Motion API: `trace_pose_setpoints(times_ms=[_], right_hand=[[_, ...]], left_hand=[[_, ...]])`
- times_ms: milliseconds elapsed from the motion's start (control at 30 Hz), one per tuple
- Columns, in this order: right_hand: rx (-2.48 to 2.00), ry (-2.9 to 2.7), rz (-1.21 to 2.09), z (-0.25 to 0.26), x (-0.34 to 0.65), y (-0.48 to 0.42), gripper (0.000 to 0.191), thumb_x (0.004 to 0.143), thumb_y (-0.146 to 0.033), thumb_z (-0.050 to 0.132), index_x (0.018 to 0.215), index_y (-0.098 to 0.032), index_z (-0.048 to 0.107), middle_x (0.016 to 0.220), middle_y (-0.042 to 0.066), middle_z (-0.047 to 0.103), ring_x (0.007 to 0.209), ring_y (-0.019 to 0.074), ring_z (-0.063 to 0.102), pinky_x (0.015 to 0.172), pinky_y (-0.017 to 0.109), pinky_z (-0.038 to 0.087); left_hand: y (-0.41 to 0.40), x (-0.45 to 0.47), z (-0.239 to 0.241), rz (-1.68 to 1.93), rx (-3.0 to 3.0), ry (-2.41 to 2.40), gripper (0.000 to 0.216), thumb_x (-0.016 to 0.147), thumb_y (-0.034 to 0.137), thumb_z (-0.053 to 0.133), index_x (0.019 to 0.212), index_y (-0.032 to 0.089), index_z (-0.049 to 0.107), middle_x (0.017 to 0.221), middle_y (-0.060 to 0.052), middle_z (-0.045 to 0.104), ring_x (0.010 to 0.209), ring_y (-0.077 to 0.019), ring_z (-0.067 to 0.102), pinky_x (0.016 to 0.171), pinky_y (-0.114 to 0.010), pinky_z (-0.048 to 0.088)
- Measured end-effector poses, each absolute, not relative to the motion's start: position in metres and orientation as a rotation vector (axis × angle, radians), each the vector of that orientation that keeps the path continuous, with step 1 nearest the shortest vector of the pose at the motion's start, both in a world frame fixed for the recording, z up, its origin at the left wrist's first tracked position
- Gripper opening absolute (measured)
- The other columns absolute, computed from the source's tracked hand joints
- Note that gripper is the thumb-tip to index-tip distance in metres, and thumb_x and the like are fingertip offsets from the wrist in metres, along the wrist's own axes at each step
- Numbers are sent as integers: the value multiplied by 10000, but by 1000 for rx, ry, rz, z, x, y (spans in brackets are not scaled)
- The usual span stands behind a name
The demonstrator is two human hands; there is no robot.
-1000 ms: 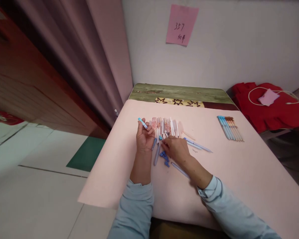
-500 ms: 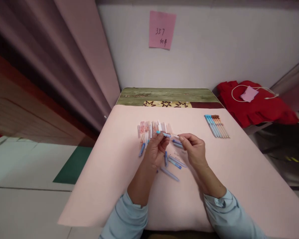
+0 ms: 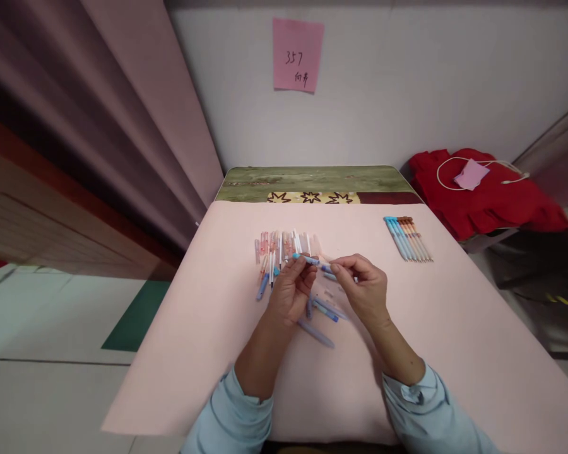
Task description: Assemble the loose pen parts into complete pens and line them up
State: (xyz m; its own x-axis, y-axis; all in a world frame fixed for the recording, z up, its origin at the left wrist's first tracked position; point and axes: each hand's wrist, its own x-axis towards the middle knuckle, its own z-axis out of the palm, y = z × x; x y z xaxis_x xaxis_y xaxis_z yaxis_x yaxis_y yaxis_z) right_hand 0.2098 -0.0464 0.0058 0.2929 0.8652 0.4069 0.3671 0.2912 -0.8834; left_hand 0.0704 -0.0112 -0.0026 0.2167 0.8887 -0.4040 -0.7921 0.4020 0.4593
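Note:
My left hand (image 3: 291, 291) is closed round a blue pen barrel (image 3: 307, 259) with a lighter blue end, held level above the table. Just to its right, my right hand (image 3: 365, 287) pinches a thin pale pen part close to the barrel's right end; the fingertips hide most of it. Below and between the hands lie loose blue pen parts (image 3: 326, 309) and a translucent bluish barrel (image 3: 317, 333). Beyond my left hand is a cluster of pinkish clear barrels (image 3: 265, 243) and white refills (image 3: 271, 270), with a blue piece (image 3: 262, 287) beside them.
On the right of the pink-covered table (image 3: 208, 328) several pens (image 3: 407, 239) with blue and brown tops lie in a row. A red cloth (image 3: 506, 205) bearing a cable and pink notes (image 3: 472, 174) is beyond the right edge. A pink note (image 3: 297, 55) hangs on the wall.
The view has shifted slightly. My right hand has come a little closer to the barrel in my left hand, and less of the thin pale part shows between them.

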Motion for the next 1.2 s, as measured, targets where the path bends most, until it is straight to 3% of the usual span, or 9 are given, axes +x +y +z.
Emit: trace_pose_setpoints(times_ms=[367,600,700,767,900,1067,1200], right_hand=[[-1348,-1394,408,3,207,-47,178,842,-365,678,785,-201,720,665,1,593,545,108,477,544,251,430],[-1245,-1034,1034,-1,204,-40,329,675,-457,804,746,-177,648,579,-44,528,474,71,376,441,206,325],[-1210,-1003,1156,1,212,-37,368,683,-502,788,728,-167,641,555,-50,491,460,58,328,416,192,260],[-1240,-1036,1127,4,224,-37,378,719,-527,755,759,-162,664,538,-51,479,455,61,322,415,194,245],[-1463,-1324,976,9,253,-42,348,732,-505,736,764,-160,710,593,-6,590,509,101,460,471,224,335],[-1952,-1802,653,14,267,-49,197,756,-376,695,613,-241,704,531,-34,598,505,122,496,493,244,320],[-2004,-1921,586,19,258,-50,115,763,-263,660,660,-262,712,589,-51,642,543,120,540,532,241,335]], left_hand=[[-15,74,-5,1132,329,674,241,678,234,843,783,107,667,673,-8,665,554,-58,609,480,-119,474],[-17,75,-8,1045,294,647,268,649,243,860,766,110,659,652,-5,648,525,-63,589,433,-124,440],[-15,71,-6,1025,243,653,228,692,229,831,751,104,650,654,-14,646,521,-62,583,425,-123,430],[-9,64,-3,1093,180,644,173,750,204,785,756,109,642,679,-19,652,527,-56,576,428,-119,429],[2,48,2,1278,71,563,114,864,170,670,775,120,620,696,-11,634,527,-33,544,430,-97,414],[5,46,2,1283,45,586,146,908,169,614,770,123,612,674,-6,615,516,-35,534,421,-99,404],[4,50,1,1269,36,603,154,913,162,601,765,118,612,661,-9,613,516,-46,542,415,-110,402]])
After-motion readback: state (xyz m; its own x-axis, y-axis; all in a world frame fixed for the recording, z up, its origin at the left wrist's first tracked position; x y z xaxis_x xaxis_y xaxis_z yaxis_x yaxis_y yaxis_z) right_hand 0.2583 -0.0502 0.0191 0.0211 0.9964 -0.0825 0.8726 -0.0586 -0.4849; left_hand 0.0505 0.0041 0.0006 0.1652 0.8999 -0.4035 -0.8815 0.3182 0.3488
